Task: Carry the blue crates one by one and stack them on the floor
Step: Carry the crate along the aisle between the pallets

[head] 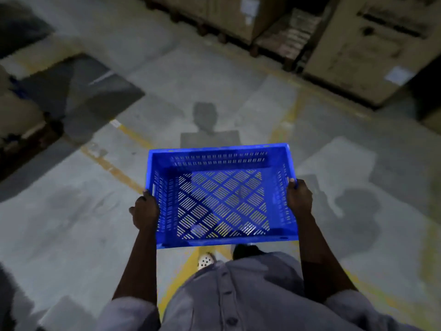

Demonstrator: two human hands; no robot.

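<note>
An empty blue crate [222,161] with slotted walls and a lattice bottom hangs level in front of my body, above the grey concrete floor [71,223]. My left hand [145,211] grips its left side wall, fingers curled over the rim. On the opposite side, my right hand [299,198] grips the right wall the same way. The floor shows through the crate's bottom. No other blue crate is in view.
Large cardboard boxes [367,48] on wooden pallets [284,41] line the far right. More boxes on a pallet [21,120] stand at the left edge. Yellow painted lines [112,167] cross the floor. My feet [206,260] show below the crate.
</note>
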